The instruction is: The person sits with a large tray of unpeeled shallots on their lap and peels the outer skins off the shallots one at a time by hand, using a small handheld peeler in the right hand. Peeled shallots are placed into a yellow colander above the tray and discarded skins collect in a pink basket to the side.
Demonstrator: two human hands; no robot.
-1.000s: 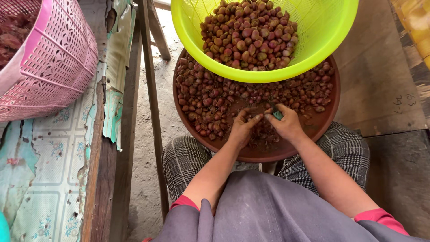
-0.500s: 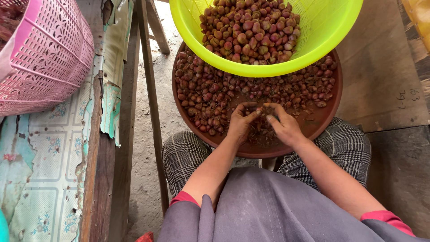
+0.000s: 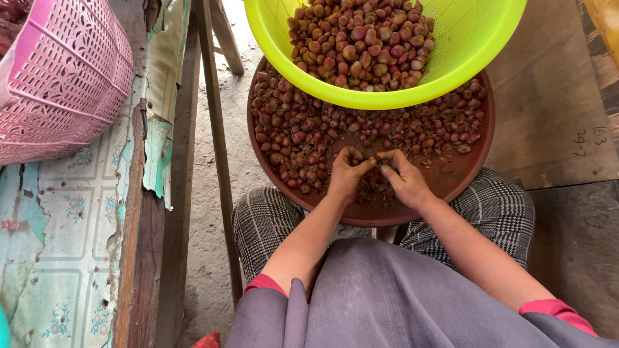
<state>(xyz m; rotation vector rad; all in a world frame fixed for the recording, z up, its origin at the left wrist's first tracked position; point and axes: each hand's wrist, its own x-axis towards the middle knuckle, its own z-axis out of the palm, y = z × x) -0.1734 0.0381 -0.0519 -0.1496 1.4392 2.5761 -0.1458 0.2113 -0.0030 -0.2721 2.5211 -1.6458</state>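
A round brown tray (image 3: 474, 169) rests on my lap, holding many small reddish-brown shallots (image 3: 303, 132) and loose skins. My left hand (image 3: 347, 175) and my right hand (image 3: 405, 182) meet over the tray's near middle, fingertips pinched together on one small shallot (image 3: 374, 160). A bright yellow-green basket (image 3: 477, 45) sits on the tray's far rim, filled with paler, peeled shallots (image 3: 361, 42).
A pink plastic basket (image 3: 61, 77) stands at the upper left on a table with worn patterned covering (image 3: 58, 258). A wooden table leg (image 3: 216, 135) runs down beside my left knee. Wooden boards (image 3: 554, 116) lie to the right.
Both hands have drawn slightly toward me within the tray, fingertips staying together on a shallot. The view has shifted a little, showing less of the yellow-green basket.
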